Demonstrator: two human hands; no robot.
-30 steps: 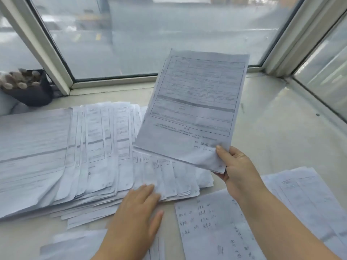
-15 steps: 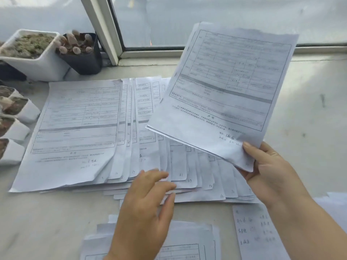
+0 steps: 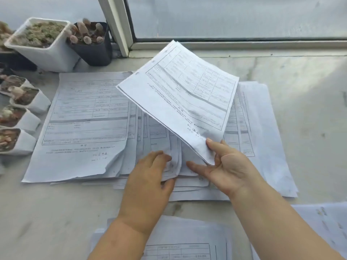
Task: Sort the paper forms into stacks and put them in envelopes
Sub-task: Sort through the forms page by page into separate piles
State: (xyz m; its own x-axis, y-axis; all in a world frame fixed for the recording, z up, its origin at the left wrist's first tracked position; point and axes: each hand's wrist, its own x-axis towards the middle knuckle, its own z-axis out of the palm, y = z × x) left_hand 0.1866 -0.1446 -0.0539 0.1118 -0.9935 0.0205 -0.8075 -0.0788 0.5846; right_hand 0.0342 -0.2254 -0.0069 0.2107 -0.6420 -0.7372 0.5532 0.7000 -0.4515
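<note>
A fanned spread of printed paper forms (image 3: pixel 84 124) lies across the pale stone sill. My right hand (image 3: pixel 225 167) pinches the lower corner of a thin bundle of forms (image 3: pixel 180 96), held tilted just above the middle of the spread. My left hand (image 3: pixel 150 175) grips the lower edges of several forms in the spread and lifts them slightly, beside the held bundle. Another stack of forms (image 3: pixel 184 244) lies at the near edge under my forearms. No envelope is in view.
Small potted succulents stand at the left: a white pot (image 3: pixel 41 44), a black pot (image 3: pixel 92 42) and a row of little white pots (image 3: pixel 20 117). A window frame (image 3: pixel 116 25) runs along the back. A handwritten sheet (image 3: pixel 328 222) lies at the near right.
My right hand lowered the held bundle toward the spread and tilted it flatter. My left hand moved forward from hovering and took hold of the lower edges of forms in the spread.
</note>
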